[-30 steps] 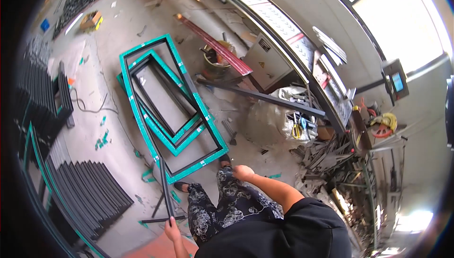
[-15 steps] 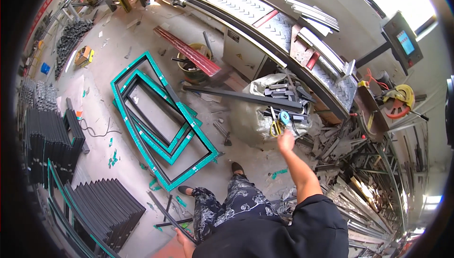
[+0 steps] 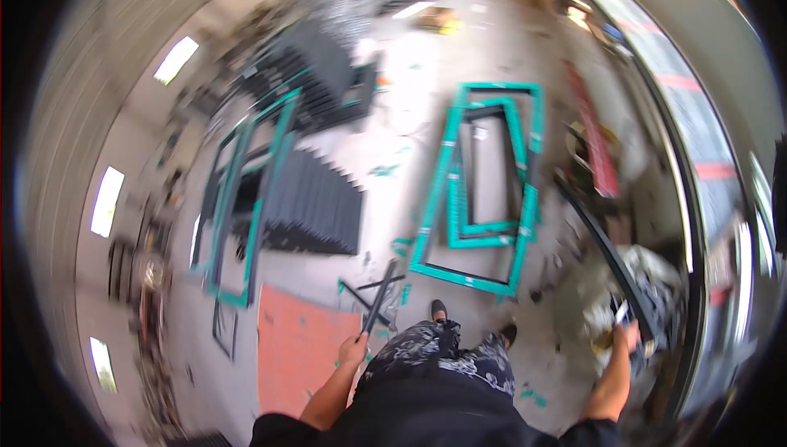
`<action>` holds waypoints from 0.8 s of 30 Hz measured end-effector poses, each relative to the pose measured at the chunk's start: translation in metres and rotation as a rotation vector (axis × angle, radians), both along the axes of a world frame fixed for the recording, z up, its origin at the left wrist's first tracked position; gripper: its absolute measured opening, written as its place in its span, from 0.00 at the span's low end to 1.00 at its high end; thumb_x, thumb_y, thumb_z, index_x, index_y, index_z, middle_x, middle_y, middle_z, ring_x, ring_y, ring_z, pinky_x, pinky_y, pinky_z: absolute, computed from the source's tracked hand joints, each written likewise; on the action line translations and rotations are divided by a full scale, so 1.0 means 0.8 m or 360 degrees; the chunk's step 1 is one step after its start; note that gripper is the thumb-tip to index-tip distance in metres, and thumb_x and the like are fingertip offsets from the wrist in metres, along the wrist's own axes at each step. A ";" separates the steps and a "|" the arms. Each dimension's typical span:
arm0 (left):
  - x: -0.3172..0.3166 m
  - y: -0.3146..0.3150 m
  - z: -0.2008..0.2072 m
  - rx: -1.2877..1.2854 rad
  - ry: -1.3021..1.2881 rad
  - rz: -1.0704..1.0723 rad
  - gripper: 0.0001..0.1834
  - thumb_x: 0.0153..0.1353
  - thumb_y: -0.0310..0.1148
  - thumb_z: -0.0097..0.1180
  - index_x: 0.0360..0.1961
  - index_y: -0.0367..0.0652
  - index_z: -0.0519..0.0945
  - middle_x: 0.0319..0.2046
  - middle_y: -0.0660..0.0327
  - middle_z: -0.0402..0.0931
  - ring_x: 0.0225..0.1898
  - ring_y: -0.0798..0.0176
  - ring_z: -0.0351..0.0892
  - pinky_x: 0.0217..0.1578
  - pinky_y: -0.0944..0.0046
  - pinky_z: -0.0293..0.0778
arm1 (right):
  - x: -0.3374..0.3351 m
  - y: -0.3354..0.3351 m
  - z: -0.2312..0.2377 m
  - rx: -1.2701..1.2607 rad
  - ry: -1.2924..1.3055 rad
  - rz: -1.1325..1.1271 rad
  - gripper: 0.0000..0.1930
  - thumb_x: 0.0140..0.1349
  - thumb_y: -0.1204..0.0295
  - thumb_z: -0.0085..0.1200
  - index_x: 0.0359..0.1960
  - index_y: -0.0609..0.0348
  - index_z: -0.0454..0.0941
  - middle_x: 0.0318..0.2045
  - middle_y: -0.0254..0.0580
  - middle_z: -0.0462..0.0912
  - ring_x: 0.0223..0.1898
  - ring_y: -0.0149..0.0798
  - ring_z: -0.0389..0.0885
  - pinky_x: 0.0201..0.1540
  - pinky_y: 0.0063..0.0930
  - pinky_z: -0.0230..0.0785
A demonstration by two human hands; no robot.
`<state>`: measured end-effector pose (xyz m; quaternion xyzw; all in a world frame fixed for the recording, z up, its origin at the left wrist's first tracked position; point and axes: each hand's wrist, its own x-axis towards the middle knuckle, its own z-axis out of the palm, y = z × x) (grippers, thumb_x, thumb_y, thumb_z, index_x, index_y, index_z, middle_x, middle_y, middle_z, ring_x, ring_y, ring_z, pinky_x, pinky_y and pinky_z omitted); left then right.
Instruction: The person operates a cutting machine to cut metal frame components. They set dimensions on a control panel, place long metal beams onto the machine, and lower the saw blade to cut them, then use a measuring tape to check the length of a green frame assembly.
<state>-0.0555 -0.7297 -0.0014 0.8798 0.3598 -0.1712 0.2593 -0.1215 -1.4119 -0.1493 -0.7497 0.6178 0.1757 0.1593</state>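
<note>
My left hand is closed around the lower end of a slim dark bar, which slants up and away over the floor. On the right, my right hand is at the pale sack heaped with dark offcuts. Beside its fingers are a silvery piece and a blurred patch of yellow, where scissors with yellow handles lay in the earlier frame. Motion blur hides whether these fingers hold anything. A long dark profile lies across the sack, close to this hand.
Green-taped rectangular frames lie overlapped on the floor ahead. Stacked dark profiles and an upright green-edged frame stand left. An orange-red board lies near my left arm. A long roller bench runs along the right.
My view has swung to the left, so everything appears shifted right. My left hand and its bar have come fully into view. My right hand remains near the sack.
</note>
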 end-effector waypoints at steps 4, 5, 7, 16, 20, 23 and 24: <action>-0.013 -0.003 -0.028 0.0361 -0.0124 -0.0162 0.29 0.57 0.60 0.46 0.32 0.40 0.78 0.29 0.50 0.79 0.34 0.46 0.79 0.37 0.49 0.72 | -0.078 -0.059 -0.099 -0.0280 -0.0628 0.0248 0.37 0.47 0.54 0.61 0.58 0.58 0.66 0.50 0.59 0.74 0.52 0.59 0.71 0.53 0.45 0.65; -0.018 -0.007 -0.018 0.0372 -0.0145 -0.0068 0.29 0.57 0.60 0.46 0.32 0.40 0.78 0.29 0.50 0.79 0.34 0.46 0.79 0.37 0.49 0.72 | -0.056 -0.038 -0.066 -0.0282 -0.0587 0.0180 0.36 0.47 0.54 0.61 0.57 0.59 0.66 0.49 0.59 0.75 0.49 0.60 0.72 0.51 0.46 0.65; -0.010 -0.018 0.007 0.0572 -0.0175 0.0017 0.30 0.55 0.61 0.47 0.34 0.41 0.79 0.35 0.49 0.79 0.40 0.43 0.77 0.40 0.47 0.71 | -0.054 -0.008 -0.026 -0.0393 -0.0615 0.0047 0.34 0.49 0.54 0.60 0.55 0.59 0.68 0.46 0.58 0.76 0.44 0.59 0.75 0.46 0.47 0.67; 0.023 0.046 -0.010 0.0303 -0.0404 0.0459 0.31 0.59 0.60 0.43 0.32 0.39 0.78 0.31 0.47 0.78 0.38 0.41 0.76 0.38 0.47 0.69 | 0.046 0.233 0.002 0.1004 -0.1344 -0.1370 0.20 0.53 0.57 0.56 0.43 0.56 0.73 0.31 0.44 0.77 0.30 0.38 0.71 0.35 0.41 0.70; 0.069 0.101 -0.037 -0.0026 -0.0721 0.0554 0.30 0.61 0.58 0.42 0.25 0.37 0.75 0.24 0.48 0.77 0.31 0.44 0.76 0.32 0.49 0.66 | 0.135 0.369 -0.033 0.2139 -0.1521 -0.1080 0.17 0.53 0.56 0.56 0.34 0.55 0.72 0.32 0.38 0.76 0.37 0.41 0.75 0.41 0.43 0.71; 0.111 0.143 -0.010 -0.0357 -0.0831 0.0523 0.27 0.62 0.55 0.46 0.24 0.38 0.73 0.18 0.55 0.72 0.24 0.54 0.73 0.27 0.58 0.66 | 0.233 0.498 0.031 0.2375 -0.1509 -0.0500 0.15 0.55 0.56 0.54 0.35 0.53 0.73 0.32 0.39 0.77 0.34 0.43 0.75 0.38 0.44 0.70; 0.123 0.157 0.002 -0.0378 -0.0836 0.0552 0.27 0.62 0.55 0.46 0.24 0.38 0.73 0.18 0.55 0.72 0.24 0.54 0.73 0.27 0.58 0.66 | 0.269 0.533 0.070 0.2571 -0.1321 -0.0842 0.15 0.55 0.55 0.53 0.36 0.52 0.73 0.33 0.40 0.78 0.35 0.44 0.76 0.37 0.45 0.70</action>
